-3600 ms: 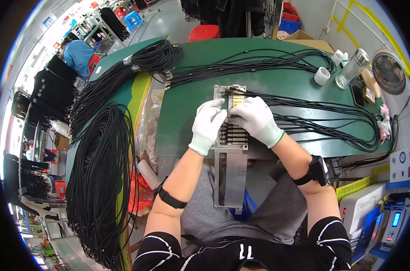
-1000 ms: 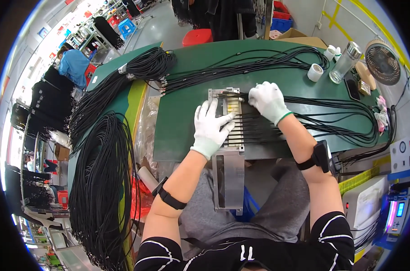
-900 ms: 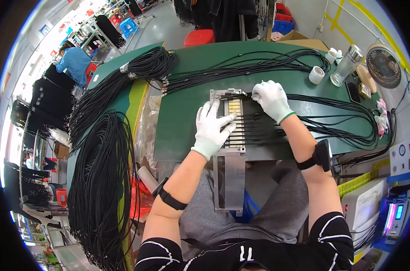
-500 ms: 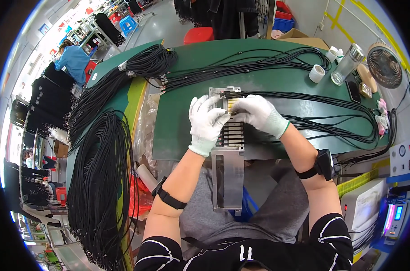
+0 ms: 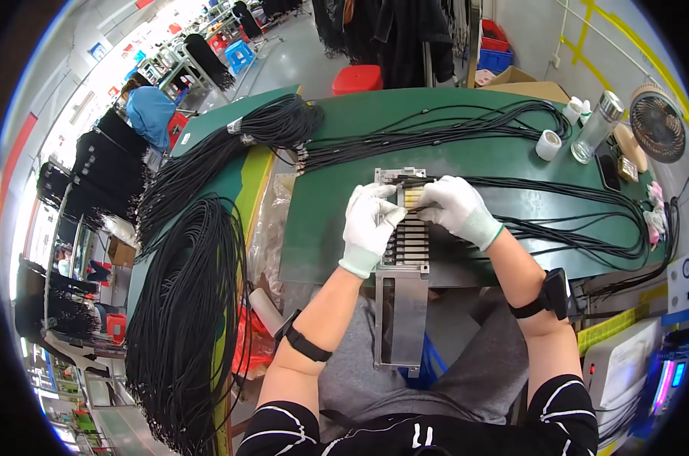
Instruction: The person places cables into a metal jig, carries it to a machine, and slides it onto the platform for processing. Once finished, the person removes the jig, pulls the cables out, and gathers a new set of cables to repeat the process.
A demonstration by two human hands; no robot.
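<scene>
A long metal fixture plate (image 5: 402,311) lies across the front edge of the green table (image 5: 337,190), with several black cable ends lined up in a row on it. My left hand (image 5: 369,228), in a white glove, rests on the plate's left side beside the row. In its white glove, my right hand (image 5: 452,209) pinches a cable connector (image 5: 413,199) with a pale tip near the top of the row. Black cables (image 5: 572,220) run from the plate to the right.
Big bundles of black cable (image 5: 185,304) hang off the table's left side, and another bundle (image 5: 284,125) lies at the back left. A tape roll (image 5: 548,144), a clear bottle (image 5: 592,128) and a small fan (image 5: 657,114) stand at the back right. A person in blue (image 5: 151,106) works far behind.
My right hand was out over the cables to the right of the plate a second ago and has come back to the row, now pinching a connector. My left hand shifted slightly up the plate.
</scene>
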